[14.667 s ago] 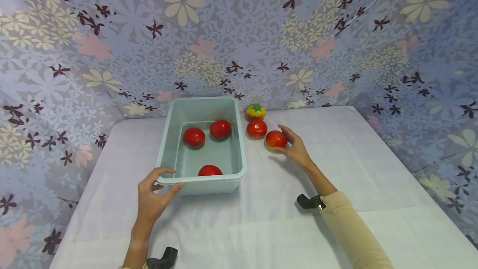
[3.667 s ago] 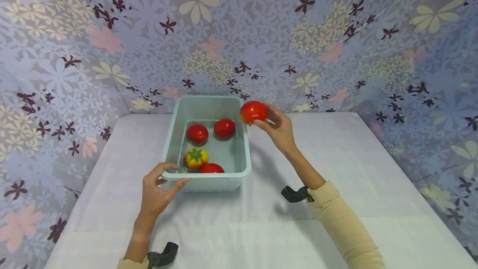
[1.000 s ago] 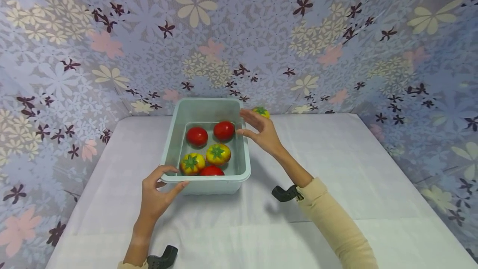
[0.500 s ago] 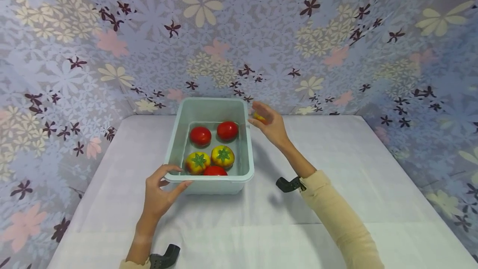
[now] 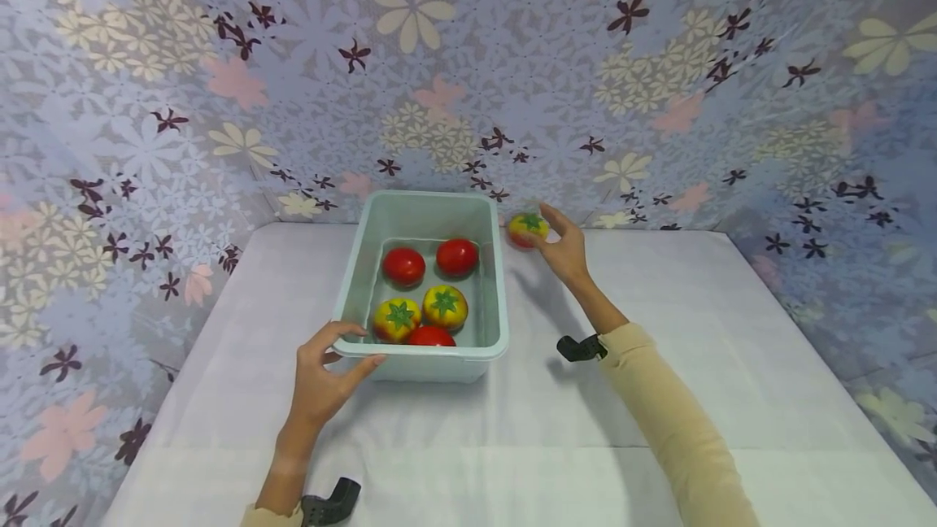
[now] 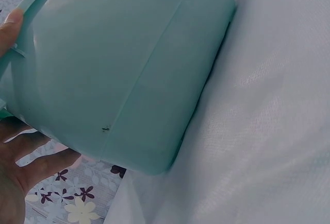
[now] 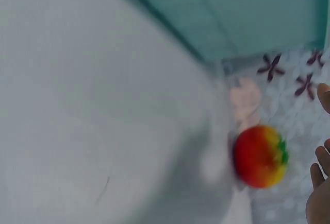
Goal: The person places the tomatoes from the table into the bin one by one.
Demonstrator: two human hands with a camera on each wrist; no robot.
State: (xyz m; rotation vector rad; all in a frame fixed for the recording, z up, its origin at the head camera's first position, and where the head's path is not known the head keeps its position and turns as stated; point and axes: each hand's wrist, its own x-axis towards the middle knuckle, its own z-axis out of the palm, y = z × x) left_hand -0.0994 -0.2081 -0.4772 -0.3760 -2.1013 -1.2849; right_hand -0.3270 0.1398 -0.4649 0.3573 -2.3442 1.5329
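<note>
My left hand (image 5: 320, 376) grips the near-left corner of a pale green plastic box (image 5: 498, 299), thumb outside and fingers over the rim; the left wrist view shows the box wall (image 6: 113, 54) up close. Inside lie three red tomatoes (image 5: 403, 267), the nearest partly hidden by the front rim, and two yellow-topped tomatoes (image 5: 445, 307) with green star-shaped tops. Behind the box's right side, a red-and-yellow tomato (image 5: 525, 228) sits on the table by the wall. My right hand (image 5: 565, 253) is beside it, thumb and fingers spread; in the right wrist view the fingers stand apart from the tomato (image 7: 260, 156).
A white cloth (image 5: 586, 462) covers the table. Flower-patterned sheeting (image 5: 468, 63) rises behind it and along both sides. A black wrist mount (image 5: 580, 348) sticks out from the right wrist, another (image 5: 333, 503) from the left.
Since the oldest frame, two outside tomatoes have gone into the box, one carried there by the right hand. That hand has since drawn back from the box's right rim to the remaining outside tomato.
</note>
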